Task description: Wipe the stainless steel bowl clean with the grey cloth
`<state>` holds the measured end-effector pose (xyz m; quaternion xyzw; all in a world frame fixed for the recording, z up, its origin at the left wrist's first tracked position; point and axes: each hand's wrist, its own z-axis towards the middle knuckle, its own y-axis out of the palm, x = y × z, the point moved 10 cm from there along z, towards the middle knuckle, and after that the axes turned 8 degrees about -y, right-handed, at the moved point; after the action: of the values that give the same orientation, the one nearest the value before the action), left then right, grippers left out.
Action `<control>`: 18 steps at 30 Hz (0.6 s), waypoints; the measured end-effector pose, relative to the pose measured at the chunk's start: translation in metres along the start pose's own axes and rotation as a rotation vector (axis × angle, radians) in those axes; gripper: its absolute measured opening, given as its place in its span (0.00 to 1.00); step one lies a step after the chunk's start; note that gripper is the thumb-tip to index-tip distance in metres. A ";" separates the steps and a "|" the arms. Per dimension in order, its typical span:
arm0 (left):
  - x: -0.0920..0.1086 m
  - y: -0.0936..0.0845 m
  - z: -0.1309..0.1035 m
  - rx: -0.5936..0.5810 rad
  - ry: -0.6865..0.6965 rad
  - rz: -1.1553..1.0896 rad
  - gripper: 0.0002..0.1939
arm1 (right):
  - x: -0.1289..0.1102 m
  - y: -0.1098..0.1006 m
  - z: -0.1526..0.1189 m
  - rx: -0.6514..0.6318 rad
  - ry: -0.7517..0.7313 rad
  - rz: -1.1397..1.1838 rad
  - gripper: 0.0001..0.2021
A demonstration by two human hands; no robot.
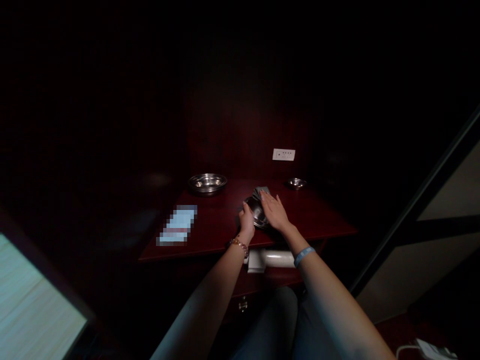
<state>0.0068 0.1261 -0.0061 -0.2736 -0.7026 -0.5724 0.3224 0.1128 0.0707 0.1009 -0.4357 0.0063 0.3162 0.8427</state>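
Note:
A shiny steel bowl (258,212) is held over the front part of the dark red desk, its inner face partly covered by my hands. My left hand (246,220) grips its near left rim, the thumb on top. On the right side of the bowl, my right hand (275,210) presses a grey cloth (261,191) against it, the fingers fairly straight over the cloth. Part of the cloth sticks out beyond the fingertips at the far rim. Whether the bowl touches the desk I cannot tell.
Several stacked steel bowls (207,184) stand at the back left of the desk (221,235), and a small steel bowl (296,183) at the back right. A pixelated pale sheet (178,225) lies front left. Below is a shelf with a white roll (279,258). A socket (284,154) is on the wall.

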 end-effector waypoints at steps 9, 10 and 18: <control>0.002 0.001 -0.009 0.018 -0.022 -0.006 0.11 | -0.035 0.000 -0.001 -0.094 -0.254 0.033 0.23; 0.002 0.002 -0.010 0.015 -0.019 -0.015 0.11 | -0.033 0.000 0.000 -0.104 -0.253 0.039 0.23; 0.001 -0.001 -0.007 0.021 -0.022 -0.023 0.22 | 0.022 0.004 0.010 -0.113 -0.013 0.047 0.25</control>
<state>0.0060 0.1193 -0.0048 -0.2684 -0.7151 -0.5658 0.3107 0.1259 0.0912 0.0976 -0.4803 -0.0069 0.3385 0.8091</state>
